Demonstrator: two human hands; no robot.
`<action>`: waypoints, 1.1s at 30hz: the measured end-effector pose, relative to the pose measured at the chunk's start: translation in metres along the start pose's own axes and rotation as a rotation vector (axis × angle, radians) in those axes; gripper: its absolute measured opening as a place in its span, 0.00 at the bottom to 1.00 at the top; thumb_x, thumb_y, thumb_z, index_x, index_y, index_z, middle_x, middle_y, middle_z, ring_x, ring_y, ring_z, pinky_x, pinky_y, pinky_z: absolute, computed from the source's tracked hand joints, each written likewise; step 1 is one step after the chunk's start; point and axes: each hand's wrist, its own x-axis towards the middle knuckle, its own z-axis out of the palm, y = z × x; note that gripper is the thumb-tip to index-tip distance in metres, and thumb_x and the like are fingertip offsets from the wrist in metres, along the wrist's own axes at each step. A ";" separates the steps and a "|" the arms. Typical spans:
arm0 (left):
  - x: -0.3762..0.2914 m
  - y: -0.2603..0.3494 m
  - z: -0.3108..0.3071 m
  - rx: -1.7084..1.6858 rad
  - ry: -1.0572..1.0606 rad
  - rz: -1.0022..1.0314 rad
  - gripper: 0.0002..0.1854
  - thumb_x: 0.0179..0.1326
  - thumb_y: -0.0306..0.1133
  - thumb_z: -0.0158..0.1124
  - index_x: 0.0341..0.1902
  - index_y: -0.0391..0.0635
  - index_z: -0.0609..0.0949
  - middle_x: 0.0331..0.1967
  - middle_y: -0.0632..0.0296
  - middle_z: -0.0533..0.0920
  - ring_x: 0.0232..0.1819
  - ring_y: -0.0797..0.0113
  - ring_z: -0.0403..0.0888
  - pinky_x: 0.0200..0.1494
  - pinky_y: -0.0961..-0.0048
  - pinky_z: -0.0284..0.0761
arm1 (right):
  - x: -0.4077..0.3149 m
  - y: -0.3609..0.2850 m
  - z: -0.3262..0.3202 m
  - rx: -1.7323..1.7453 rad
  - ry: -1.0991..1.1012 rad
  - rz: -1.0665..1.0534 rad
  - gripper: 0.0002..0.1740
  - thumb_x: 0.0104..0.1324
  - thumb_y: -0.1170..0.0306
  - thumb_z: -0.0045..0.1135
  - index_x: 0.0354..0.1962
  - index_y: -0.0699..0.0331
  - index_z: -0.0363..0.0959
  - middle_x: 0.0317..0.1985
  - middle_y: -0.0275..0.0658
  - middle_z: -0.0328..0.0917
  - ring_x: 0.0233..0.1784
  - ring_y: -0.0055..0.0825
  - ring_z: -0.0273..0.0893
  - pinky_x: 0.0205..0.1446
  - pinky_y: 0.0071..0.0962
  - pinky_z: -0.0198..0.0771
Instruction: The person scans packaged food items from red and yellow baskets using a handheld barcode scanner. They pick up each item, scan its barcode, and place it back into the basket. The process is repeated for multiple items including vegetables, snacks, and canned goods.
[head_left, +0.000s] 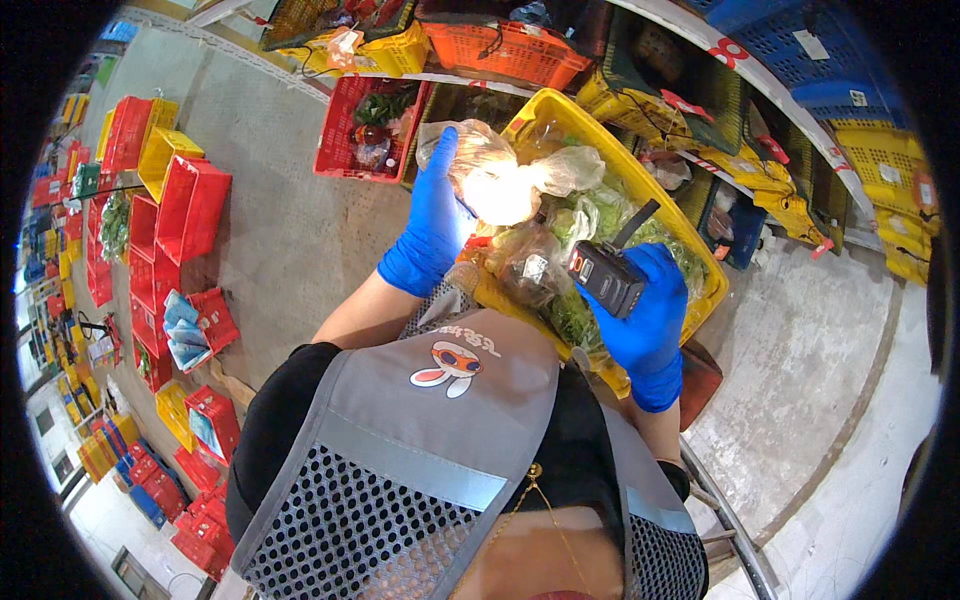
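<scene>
My left hand (433, 221), in a blue glove, grips a knotted clear plastic bag (480, 144). A glaring patch of light washes out the bag's middle, so its contents cannot be told. My right hand (646, 311), gloved too, is closed around a black handheld scanner (616, 283) with a strap. Both hands are over a yellow plastic crate (701, 251). Inside the crate are bagged leafy greens (604, 206). Another clear bag (531, 271) with a white label and dark contents lies between my hands, near the crate's close side.
Beyond the yellow crate a red crate (321, 150) holds bagged goods. Racks with yellow, orange (502, 56) and blue crates (832, 45) curve around the far side and right. Red crates (193, 210) are stacked on the concrete floor at left. A metal frame (727, 517) stands at lower right.
</scene>
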 end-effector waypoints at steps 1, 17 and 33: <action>0.000 0.000 0.000 0.001 0.012 -0.009 0.25 0.73 0.53 0.50 0.60 0.46 0.76 0.54 0.56 0.82 0.56 0.59 0.81 0.62 0.58 0.76 | 0.000 0.000 0.002 0.001 0.037 -0.039 0.24 0.45 0.69 0.78 0.36 0.66 0.74 0.34 0.47 0.74 0.36 0.50 0.73 0.39 0.37 0.71; -0.003 -0.012 -0.010 -0.062 -0.040 -0.014 0.26 0.73 0.51 0.53 0.64 0.44 0.75 0.56 0.57 0.81 0.56 0.61 0.80 0.62 0.60 0.75 | 0.005 0.038 0.085 0.877 0.054 0.512 0.22 0.60 0.70 0.71 0.51 0.65 0.77 0.48 0.41 0.84 0.50 0.28 0.82 0.55 0.28 0.74; -0.019 0.024 -0.048 -0.149 0.030 0.054 0.25 0.72 0.51 0.54 0.62 0.46 0.76 0.56 0.59 0.81 0.57 0.59 0.79 0.63 0.57 0.73 | -0.094 0.087 0.203 0.103 -0.116 0.240 0.17 0.65 0.61 0.58 0.50 0.56 0.76 0.33 0.52 0.79 0.32 0.51 0.78 0.31 0.49 0.71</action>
